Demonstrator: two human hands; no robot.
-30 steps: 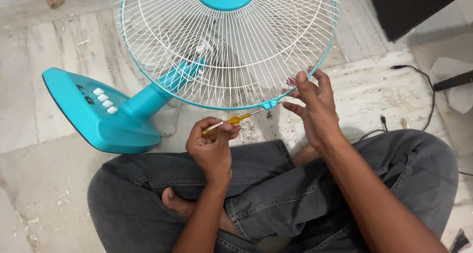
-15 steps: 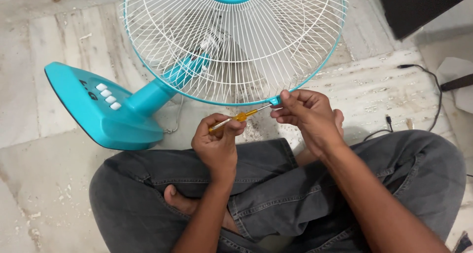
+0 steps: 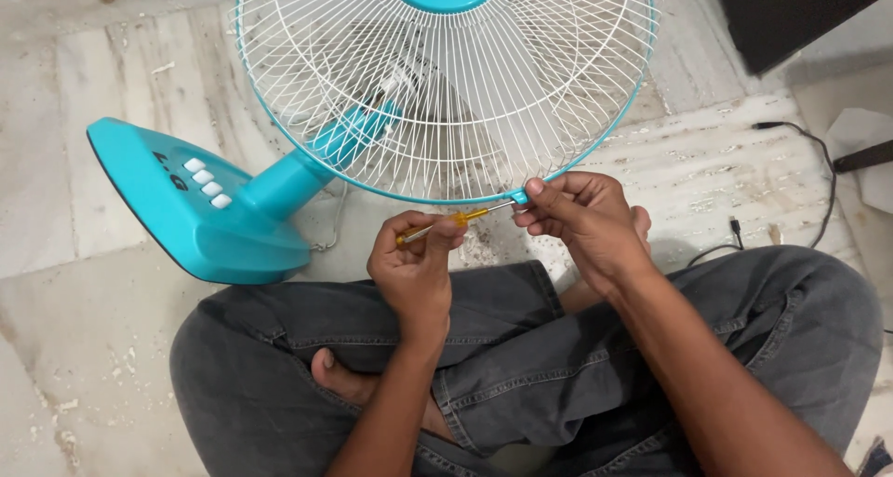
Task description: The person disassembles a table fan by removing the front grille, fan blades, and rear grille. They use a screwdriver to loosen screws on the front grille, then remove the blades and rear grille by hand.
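Dark label on teal fan base [image 3: 200, 212]

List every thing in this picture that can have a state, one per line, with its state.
Fan: lying on its side on the floor.
Wire guard: fitted on the fan.
Guard clip: pinched by the right hand.
Screwdriver: gripped in the left hand, tip at the clip.
Black cable: loose on the floor.

A pale, speckled marble floor [image 3: 112, 328] carries a turquoise fan base [image 3: 200, 212] at left — a black cable [image 3: 809, 152] trails far right.
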